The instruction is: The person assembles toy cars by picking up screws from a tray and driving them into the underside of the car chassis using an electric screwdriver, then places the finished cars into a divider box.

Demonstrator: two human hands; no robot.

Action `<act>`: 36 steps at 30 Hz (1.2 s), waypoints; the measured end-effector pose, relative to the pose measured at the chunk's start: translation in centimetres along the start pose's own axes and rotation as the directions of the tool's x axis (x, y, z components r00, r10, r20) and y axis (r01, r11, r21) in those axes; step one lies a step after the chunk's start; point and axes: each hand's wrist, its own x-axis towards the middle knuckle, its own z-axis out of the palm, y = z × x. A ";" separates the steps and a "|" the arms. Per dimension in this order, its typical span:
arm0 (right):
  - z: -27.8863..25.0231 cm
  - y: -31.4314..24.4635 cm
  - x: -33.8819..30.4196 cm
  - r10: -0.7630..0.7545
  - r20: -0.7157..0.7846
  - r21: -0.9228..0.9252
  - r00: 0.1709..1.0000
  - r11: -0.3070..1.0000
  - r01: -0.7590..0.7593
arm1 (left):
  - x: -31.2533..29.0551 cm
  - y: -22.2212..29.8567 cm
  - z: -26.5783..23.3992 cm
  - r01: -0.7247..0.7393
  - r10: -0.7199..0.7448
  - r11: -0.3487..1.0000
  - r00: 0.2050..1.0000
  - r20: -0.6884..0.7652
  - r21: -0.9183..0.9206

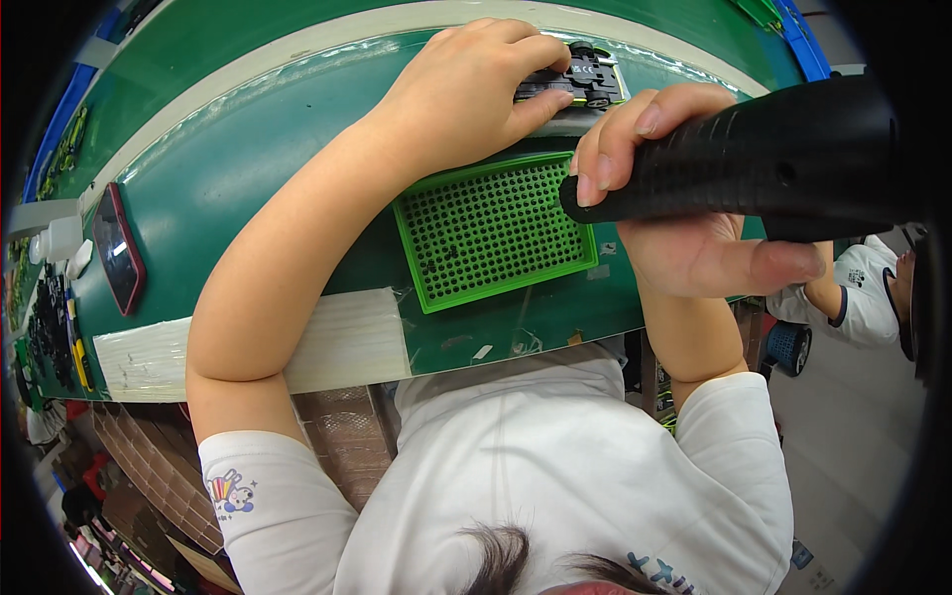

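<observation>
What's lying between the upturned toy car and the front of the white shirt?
In the head view, the green tray lies between the toy car and the white shirt, with a strip of green tabletop on its near side.

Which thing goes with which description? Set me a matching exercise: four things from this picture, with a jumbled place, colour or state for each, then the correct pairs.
Things
1. Toy car
2. Gridded tray
3. Smartphone
4. Handheld power tool

Descriptions
A. Lying on the left part of the table
B. Gripped by the right hand
C. Underside showing, with the left hand on it
D. Bright green, with rows of small dark dots

Right pairs
1-C, 2-D, 3-A, 4-B
</observation>
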 end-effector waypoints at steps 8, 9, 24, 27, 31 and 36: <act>-0.1 0.0 0.2 0.025 -0.005 -0.008 1.000 1.000 -0.025 | 0.0 0.0 -0.1 0.010 -0.010 1.000 0.999 0.033 -0.014; 0.0 -0.1 0.2 0.025 -0.005 -0.009 1.000 1.000 -0.025 | 0.0 0.0 -0.1 0.015 -0.015 1.000 0.999 0.036 -0.015; -4.9 -4.6 6.6 -0.081 0.180 -0.114 0.980 0.988 0.102 | 0.2 0.5 -0.6 0.046 -0.043 0.998 0.997 0.060 -0.039; -7.9 -3.9 8.2 -0.144 0.295 -0.155 0.945 0.968 0.196 | 0.2 0.7 -0.7 0.062 -0.061 0.998 0.995 0.078 -0.013; -8.1 -3.0 8.3 -0.149 0.137 -0.084 0.979 0.983 0.161 | 0.1 0.8 -0.7 0.068 -0.068 0.998 0.994 0.082 -0.005; -7.2 -1.7 7.7 -0.111 -0.128 0.038 0.986 0.992 0.117 | 0.3 0.9 -0.8 0.077 -0.076 0.997 0.993 0.089 -0.010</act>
